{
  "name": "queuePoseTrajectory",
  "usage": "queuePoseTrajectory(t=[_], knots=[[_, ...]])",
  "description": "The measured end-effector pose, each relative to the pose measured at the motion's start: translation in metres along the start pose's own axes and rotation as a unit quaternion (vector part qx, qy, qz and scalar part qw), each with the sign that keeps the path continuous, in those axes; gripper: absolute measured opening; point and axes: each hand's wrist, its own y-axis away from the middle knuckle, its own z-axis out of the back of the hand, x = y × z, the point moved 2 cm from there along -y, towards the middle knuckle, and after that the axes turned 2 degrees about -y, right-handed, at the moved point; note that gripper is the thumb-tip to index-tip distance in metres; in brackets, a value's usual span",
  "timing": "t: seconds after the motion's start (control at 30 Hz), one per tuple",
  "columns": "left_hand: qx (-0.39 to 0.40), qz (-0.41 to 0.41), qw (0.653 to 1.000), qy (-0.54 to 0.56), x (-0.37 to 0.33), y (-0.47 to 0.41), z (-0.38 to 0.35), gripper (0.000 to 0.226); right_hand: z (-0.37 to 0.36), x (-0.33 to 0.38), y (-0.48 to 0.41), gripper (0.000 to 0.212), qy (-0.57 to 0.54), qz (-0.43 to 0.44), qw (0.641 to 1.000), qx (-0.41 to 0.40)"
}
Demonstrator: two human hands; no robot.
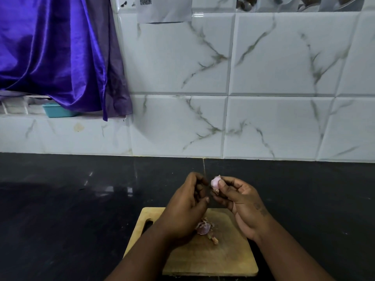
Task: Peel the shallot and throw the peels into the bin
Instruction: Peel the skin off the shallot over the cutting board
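My right hand [239, 199] holds a small pale pink shallot [215, 183] between thumb and fingertips, above the far edge of a wooden cutting board [229, 258]. A bit of dry root end hangs at the shallot's bottom. My left hand [188, 201] is just left of it, fingers curled close to the shallot; whether they pinch a bit of skin I cannot tell. A heap of pinkish peels [205, 228] lies on the board under my left wrist. No bin is in view.
The board lies on a dark, glossy counter [71, 209] that runs back to a white marble-patterned tiled wall [263, 118]. A purple cloth [60, 57] hangs at upper left over a ledge with a teal container [54, 111].
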Motion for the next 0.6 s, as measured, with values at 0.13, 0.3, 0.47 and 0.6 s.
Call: queuePoseTrajectory(t=[0.13,0.3,0.47,0.6], knots=[[0.014,0.044,0.998,-0.04,0.0073,-0.0011,-0.0007,0.013,0.0004,-0.0011,-0.0003,0.038,-0.009,-0.038,0.999,0.033],[-0.041,0.05,0.997,-0.047,0.009,-0.0043,0.0048,0.018,0.0002,-0.0058,-0.0013,0.038,-0.014,-0.067,0.996,0.057],[-0.061,0.049,0.995,-0.069,0.0095,-0.0053,0.0033,0.02,-0.0008,-0.0049,0.0006,0.028,-0.001,-0.081,0.994,0.07],[-0.039,0.03,0.992,-0.119,0.0111,-0.005,0.0002,0.02,-0.0052,-0.0056,0.0032,0.024,0.028,-0.064,0.996,0.056]])
